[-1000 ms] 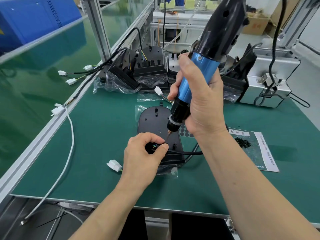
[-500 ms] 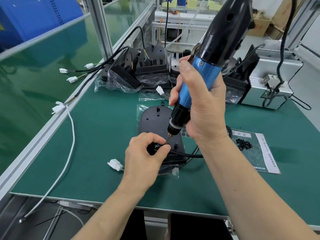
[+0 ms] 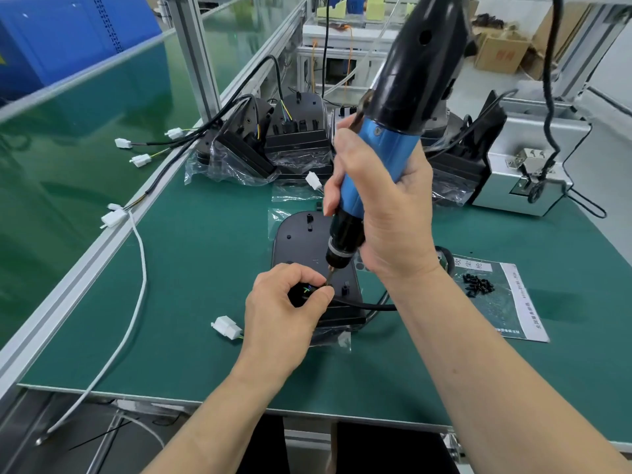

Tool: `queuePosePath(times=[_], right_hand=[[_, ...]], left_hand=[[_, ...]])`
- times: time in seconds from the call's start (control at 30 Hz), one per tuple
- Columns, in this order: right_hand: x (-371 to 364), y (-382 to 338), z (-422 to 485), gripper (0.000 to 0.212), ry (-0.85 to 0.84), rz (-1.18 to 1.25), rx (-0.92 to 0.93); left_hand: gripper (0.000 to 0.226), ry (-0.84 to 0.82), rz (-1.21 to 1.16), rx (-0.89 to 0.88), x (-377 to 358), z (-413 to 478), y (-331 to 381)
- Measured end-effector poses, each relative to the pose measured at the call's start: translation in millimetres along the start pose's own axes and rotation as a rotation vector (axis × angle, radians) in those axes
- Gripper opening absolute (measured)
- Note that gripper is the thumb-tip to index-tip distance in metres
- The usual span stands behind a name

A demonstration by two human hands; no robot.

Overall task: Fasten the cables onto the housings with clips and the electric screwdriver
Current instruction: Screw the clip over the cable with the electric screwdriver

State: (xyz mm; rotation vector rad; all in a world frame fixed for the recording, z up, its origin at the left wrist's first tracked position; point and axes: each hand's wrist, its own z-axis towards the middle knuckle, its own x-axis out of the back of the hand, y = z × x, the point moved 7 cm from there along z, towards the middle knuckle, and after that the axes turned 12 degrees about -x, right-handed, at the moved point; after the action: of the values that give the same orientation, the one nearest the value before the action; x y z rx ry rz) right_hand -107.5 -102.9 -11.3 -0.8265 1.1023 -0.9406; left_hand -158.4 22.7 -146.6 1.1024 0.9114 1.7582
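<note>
A flat black housing (image 3: 297, 241) lies on the green mat in the middle. My left hand (image 3: 282, 313) pinches the black cable (image 3: 367, 306) and its clip against the housing's near end; the clip itself is mostly hidden by my fingers. My right hand (image 3: 386, 213) grips the blue and black electric screwdriver (image 3: 403, 107), held nearly upright, its bit tip down at the spot beside my left thumb. The cable's white connector (image 3: 227, 327) lies on the mat left of my left hand.
Several black housings in plastic bags (image 3: 273, 148) stand at the back. A heap of small black screws (image 3: 478, 285) lies on a printed bag at the right. A grey metal box (image 3: 526, 165) sits at the back right. A white cable (image 3: 136, 295) hangs over the left rail.
The screwdriver bit has come down a little closer to my left fingers. My left hand keeps its hold on the cable.
</note>
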Motion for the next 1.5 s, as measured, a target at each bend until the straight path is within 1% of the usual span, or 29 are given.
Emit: queuePosePath(times=[0.2,0.5,0.7,0.83,1.0,1.07,1.2,1.27,1.5], right_hand=[[-21.3,-2.6,-2.6,0.017,-0.125,-0.102,0.004],[-22.1,0.0,-0.1,0.012,-0.172,-0.071,-0.029],[-19.2,2.7,1.1,0.013,-0.173,-0.051,-0.053],[-13.6,4.2,0.5,0.026,-0.166,0.001,-0.058],[-11.1,4.3,0.2,0.032,-0.177,-0.010,-0.050],[-12.0,3.2,0.9,0.031,-0.197,-0.026,-0.046],[-15.3,2.0,2.4,0.018,-0.221,-0.044,-0.057],[-16.4,2.7,2.5,0.015,-0.218,-0.049,-0.057],[-15.8,5.5,3.8,0.007,-0.207,-0.031,-0.078]], left_hand=[[0.025,0.001,0.021,-0.005,0.8,2.8,4.2],[0.025,0.007,0.011,0.002,1.9,1.0,6.0],[0.026,0.012,0.017,0.011,2.6,0.5,4.9],[0.025,0.015,0.008,0.023,2.5,-0.9,3.0],[0.029,-0.043,-0.028,0.035,5.6,-3.6,1.6],[0.031,-0.075,-0.022,0.021,7.4,-4.3,2.1],[0.037,-0.125,0.054,-0.053,7.9,-4.5,7.0],[0.036,-0.125,0.071,-0.075,7.7,-4.8,8.8],[0.034,-0.111,0.021,-0.068,7.3,-3.6,6.8]])
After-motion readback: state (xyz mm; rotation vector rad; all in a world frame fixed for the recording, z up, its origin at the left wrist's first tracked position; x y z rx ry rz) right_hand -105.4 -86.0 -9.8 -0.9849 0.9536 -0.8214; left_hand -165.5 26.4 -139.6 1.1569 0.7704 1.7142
